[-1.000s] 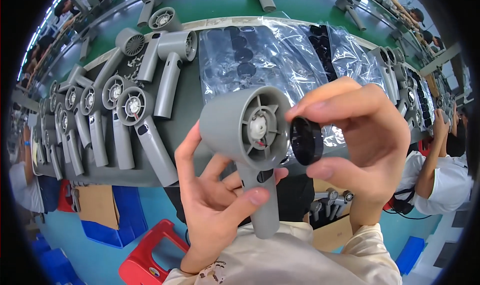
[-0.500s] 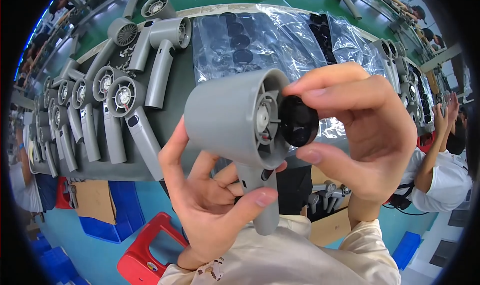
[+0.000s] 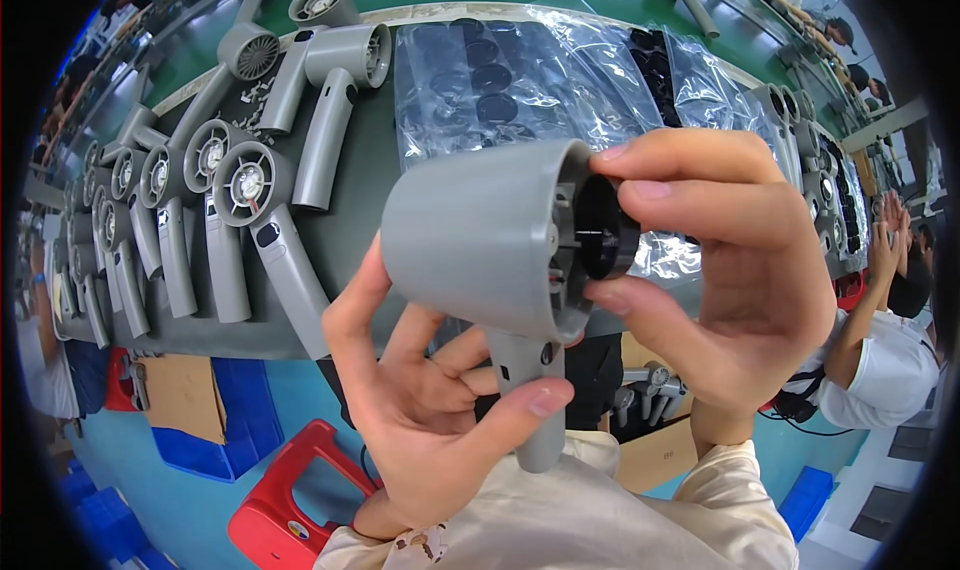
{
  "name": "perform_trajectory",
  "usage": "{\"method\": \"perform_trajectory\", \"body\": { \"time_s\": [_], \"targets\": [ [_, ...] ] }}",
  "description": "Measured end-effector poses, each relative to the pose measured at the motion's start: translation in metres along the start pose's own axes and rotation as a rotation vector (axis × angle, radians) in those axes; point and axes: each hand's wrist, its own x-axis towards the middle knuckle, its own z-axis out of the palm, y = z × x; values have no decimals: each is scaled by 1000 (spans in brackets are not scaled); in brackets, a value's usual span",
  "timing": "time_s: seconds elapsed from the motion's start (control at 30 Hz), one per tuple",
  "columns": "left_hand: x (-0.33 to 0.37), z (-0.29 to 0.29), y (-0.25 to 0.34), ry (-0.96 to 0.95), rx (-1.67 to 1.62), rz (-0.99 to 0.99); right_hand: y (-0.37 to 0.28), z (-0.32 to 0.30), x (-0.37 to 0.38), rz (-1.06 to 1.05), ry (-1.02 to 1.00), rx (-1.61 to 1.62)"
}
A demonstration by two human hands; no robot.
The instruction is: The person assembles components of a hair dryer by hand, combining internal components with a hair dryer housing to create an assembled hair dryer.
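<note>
A grey hair-dryer body [image 3: 478, 242] is held up close in front of me, its barrel mouth turned to the right. My left hand [image 3: 420, 420] grips its handle from below, thumb across the front. My right hand [image 3: 730, 270] pinches a round black cap [image 3: 605, 228] between thumb and fingers and presses it against the open mouth of the barrel.
Several grey dryer bodies [image 3: 225, 220] lie in rows on the dark mat [image 3: 360, 200] at left. Clear plastic bags of black round parts [image 3: 500, 80] lie behind. A red stool [image 3: 290, 490] and blue bins [image 3: 210, 430] stand below. Another person [image 3: 890, 350] sits at right.
The dryer has come nearer and turned so that its barrel mouth faces right. The black cap, held off the mouth before, now sits against it.
</note>
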Motion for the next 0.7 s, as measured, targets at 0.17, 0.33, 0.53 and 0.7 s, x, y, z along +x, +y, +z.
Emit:
{"method": "perform_trajectory", "body": {
  "time_s": [0.17,0.33,0.53,0.7],
  "targets": [
    [-2,-2,0,-2,-5,-16,-3,6,-1,15,45,-8],
    [0,-4,-4,-30,-3,-32,0,1,4,-109,-31,-160],
    [-2,-2,3,-28,-42,-64,0,0,6,-133,-32,-112],
    [-2,-4,2,-29,-52,-71,6,2,-4,-11,34,58]
  ]
}}
